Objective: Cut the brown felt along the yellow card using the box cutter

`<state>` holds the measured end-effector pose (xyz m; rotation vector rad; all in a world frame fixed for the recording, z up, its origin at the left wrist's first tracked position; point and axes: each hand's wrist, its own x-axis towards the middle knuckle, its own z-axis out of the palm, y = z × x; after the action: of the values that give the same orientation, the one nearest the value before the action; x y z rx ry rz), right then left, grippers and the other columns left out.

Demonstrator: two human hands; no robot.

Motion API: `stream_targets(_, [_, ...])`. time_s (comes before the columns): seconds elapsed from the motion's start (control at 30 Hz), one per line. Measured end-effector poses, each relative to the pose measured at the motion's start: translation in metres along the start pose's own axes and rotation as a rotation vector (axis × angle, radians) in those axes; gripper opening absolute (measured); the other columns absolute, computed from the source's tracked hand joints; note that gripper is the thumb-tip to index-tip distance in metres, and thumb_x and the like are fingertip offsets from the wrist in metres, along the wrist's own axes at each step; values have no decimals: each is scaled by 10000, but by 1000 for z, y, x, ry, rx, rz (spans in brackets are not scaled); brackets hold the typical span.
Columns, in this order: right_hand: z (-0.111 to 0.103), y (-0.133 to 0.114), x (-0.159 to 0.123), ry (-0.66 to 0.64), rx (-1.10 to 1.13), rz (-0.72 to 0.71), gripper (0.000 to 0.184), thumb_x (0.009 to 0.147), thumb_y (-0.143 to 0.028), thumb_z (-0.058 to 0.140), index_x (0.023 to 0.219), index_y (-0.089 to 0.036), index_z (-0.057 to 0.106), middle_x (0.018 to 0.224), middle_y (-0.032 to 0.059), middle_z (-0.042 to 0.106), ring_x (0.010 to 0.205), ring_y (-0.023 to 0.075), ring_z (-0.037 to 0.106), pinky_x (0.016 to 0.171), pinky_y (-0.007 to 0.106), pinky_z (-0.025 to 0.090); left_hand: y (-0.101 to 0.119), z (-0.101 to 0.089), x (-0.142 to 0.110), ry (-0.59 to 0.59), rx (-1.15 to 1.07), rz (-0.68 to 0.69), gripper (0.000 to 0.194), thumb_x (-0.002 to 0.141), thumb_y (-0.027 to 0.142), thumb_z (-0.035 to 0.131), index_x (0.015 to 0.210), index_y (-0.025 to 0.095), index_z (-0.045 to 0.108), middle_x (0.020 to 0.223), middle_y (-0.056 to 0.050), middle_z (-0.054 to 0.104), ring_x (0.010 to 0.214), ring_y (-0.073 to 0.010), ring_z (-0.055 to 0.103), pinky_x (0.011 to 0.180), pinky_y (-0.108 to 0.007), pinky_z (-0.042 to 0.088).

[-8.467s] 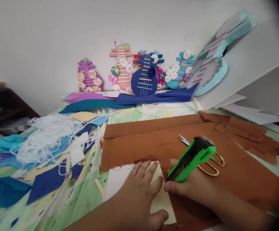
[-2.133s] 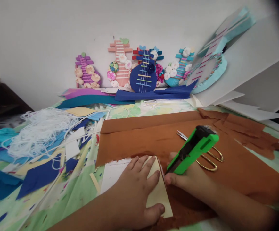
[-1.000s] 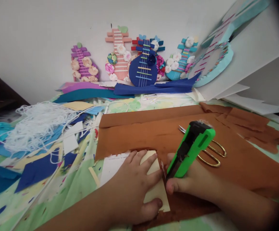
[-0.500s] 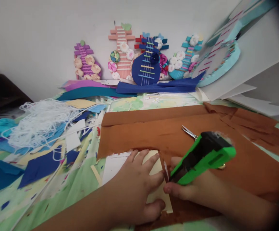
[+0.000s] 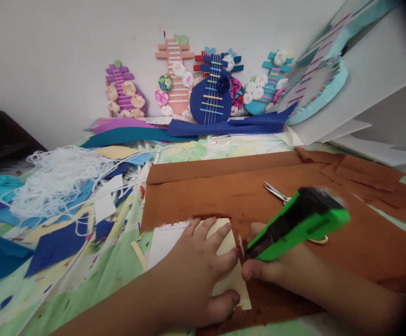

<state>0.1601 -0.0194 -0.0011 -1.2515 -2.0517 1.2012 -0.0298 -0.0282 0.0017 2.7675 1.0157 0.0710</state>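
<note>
My left hand (image 5: 197,270) lies flat with spread fingers, pressing on a cream card (image 5: 243,296) and a white piece (image 5: 162,240) beside it. Both rest over a large brown crepe-like sheet (image 5: 196,200). In my right hand (image 5: 286,270) is a green and black utility knife (image 5: 295,228), its front end down at the card's right edge and its back end raised to the right. I cannot see its blade clearly. Just beyond the knife, a pair of scissors (image 5: 276,192) lies on the brown sheet, partly hidden by the knife and hand.
To the left lie a tangle of white cord (image 5: 68,182), blue paper scraps (image 5: 58,249) and a white strip (image 5: 108,198). Several decorated paper lutes, among them a dark blue one (image 5: 203,105), lean on the wall. White boards (image 5: 370,102) stand at the right.
My right hand and the knife have moved slightly to the right, and the knife leans a little lower at its front. My left hand stays in place on the card.
</note>
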Motion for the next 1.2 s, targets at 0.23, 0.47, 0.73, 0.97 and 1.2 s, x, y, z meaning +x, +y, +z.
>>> stream_targets(0.23, [-3, -6, -1, 20, 264, 102, 453, 527, -510, 695, 556, -182, 385, 538, -59, 398, 515, 85, 372, 453, 199, 307, -1, 2, 1, 12, 5, 3, 501, 718, 522, 517, 1137, 250, 478, 1355, -70, 256, 1178, -380, 231, 934, -568, 146])
stream_targets(0.47, [0, 4, -4, -61, 201, 63, 416, 537, -511, 691, 574, -165, 462, 569, -53, 423, 540, 83, 384, 467, 188, 318, 0, 2, -1, 13, 0, -1, 511, 734, 499, 492, 1173, 243, 445, 1340, -79, 282, 1178, -379, 232, 930, -571, 156])
stream_targets(0.73, [0, 5, -5, -87, 84, -50, 283, 653, -464, 630, 728, -195, 591, 632, -41, 523, 565, 93, 444, 500, 190, 339, -1, 1, 0, 19, -25, -9, 451, 716, 453, 511, 1119, 254, 481, 1342, -59, 276, 1175, -371, 243, 938, -560, 156])
stream_targets(0.97, [-1, 2, -4, -100, 17, -103, 213, 717, -400, 581, 823, -219, 618, 642, -35, 531, 546, 90, 442, 484, 188, 337, -1, 0, 1, -12, -34, -13, 480, 701, 467, 529, 1128, 254, 475, 1343, -59, 273, 1175, -375, 241, 940, -560, 153])
stream_targets(1.2, [-1, 3, -4, -96, 29, -114, 242, 710, -433, 576, 777, -202, 600, 636, -30, 520, 549, 95, 450, 475, 191, 348, 1, -2, 1, -11, -32, -13, 484, 686, 458, 548, 1121, 255, 481, 1340, -58, 281, 1178, -375, 235, 940, -563, 153])
